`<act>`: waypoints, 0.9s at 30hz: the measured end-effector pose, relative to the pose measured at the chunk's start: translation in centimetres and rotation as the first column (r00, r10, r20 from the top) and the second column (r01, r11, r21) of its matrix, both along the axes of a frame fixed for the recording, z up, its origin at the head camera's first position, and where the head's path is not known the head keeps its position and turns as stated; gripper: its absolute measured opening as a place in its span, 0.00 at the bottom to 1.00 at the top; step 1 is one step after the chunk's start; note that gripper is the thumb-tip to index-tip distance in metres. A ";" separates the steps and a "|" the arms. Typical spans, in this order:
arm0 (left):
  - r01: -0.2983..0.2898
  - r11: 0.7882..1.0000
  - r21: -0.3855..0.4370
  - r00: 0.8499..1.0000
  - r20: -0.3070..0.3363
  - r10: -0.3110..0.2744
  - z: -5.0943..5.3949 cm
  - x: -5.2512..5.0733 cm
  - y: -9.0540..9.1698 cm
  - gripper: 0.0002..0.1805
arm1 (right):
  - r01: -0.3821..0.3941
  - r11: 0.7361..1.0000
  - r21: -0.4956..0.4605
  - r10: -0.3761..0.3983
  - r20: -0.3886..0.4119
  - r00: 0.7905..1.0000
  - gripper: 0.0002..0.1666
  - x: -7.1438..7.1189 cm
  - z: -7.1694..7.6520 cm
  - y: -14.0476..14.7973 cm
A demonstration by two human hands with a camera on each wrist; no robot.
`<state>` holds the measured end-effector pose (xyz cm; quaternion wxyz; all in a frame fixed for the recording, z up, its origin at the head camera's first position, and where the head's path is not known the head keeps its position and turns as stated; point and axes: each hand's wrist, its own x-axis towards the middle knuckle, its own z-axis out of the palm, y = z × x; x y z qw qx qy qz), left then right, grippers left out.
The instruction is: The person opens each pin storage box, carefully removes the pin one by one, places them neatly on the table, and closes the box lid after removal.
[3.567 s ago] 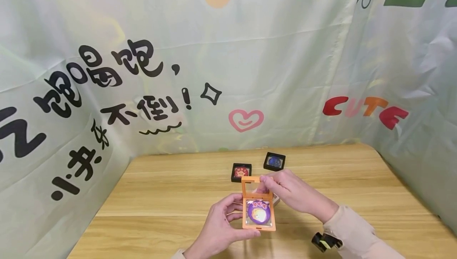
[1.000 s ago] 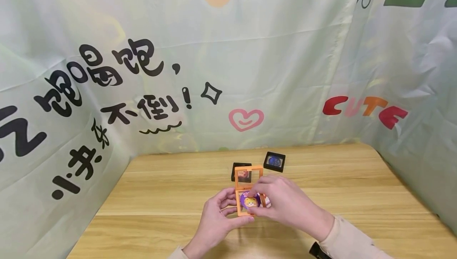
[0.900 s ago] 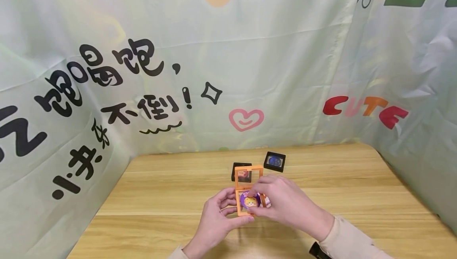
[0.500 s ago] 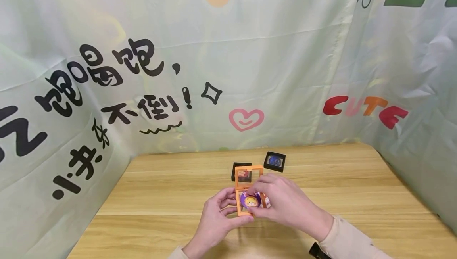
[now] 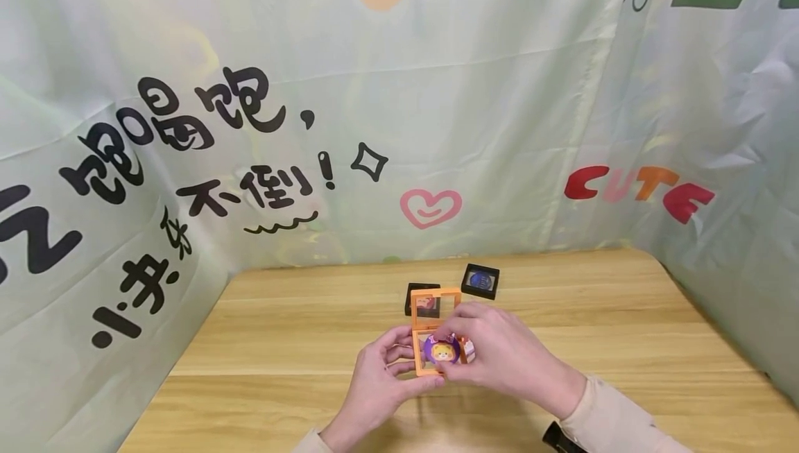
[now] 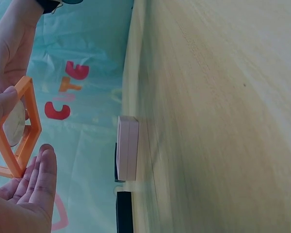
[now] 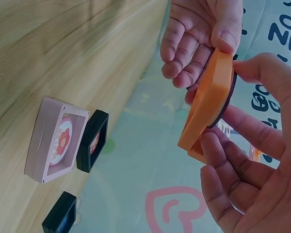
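Note:
In the head view my left hand (image 5: 388, 385) holds an orange hinged display case (image 5: 435, 292) above the table, its windowed lid swung up. A round purple badge with a yellow bear face (image 5: 442, 352) lies over the case's lower half, pinched between thumb and fingers of my right hand (image 5: 502, 352). From the left wrist, the badge's pale back (image 6: 14, 127) shows through the orange frame (image 6: 33, 109). The right wrist view catches the badge's dark edge (image 7: 226, 104) against the case's face; whether they touch cannot be told.
On the wooden table (image 5: 281, 342) beyond my hands stand a black case with a red badge (image 5: 410, 300) and another with a blue badge (image 5: 480, 281). A pink case (image 7: 37, 141) is mostly hidden behind my right hand in the head view. Printed cloth surrounds the table.
My right hand has gone from the case's lid to the badge, and the case has shifted slightly left and away. Over the last half second the badge has slid a little right.

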<state>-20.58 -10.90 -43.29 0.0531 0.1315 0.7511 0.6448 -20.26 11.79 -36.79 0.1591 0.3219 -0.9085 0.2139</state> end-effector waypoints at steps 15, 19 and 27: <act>0.009 1.000 0.004 1.000 -0.007 -0.009 -0.1 0.0 -0.2 0.37 | -0.013 0.999 -0.048 0.014 0.021 1.000 0.12 -0.1 -0.2 0.6; 0.020 1.000 0.017 1.000 -0.001 -0.020 -0.2 -0.1 -0.3 0.38 | 0.000 0.998 -0.055 0.004 0.065 0.998 0.12 0.0 -0.2 1.1; 0.017 1.000 0.026 1.000 0.011 -0.017 -0.1 0.1 -0.3 0.39 | 0.029 0.997 -0.066 -0.023 0.094 0.995 0.11 0.2 -0.2 2.1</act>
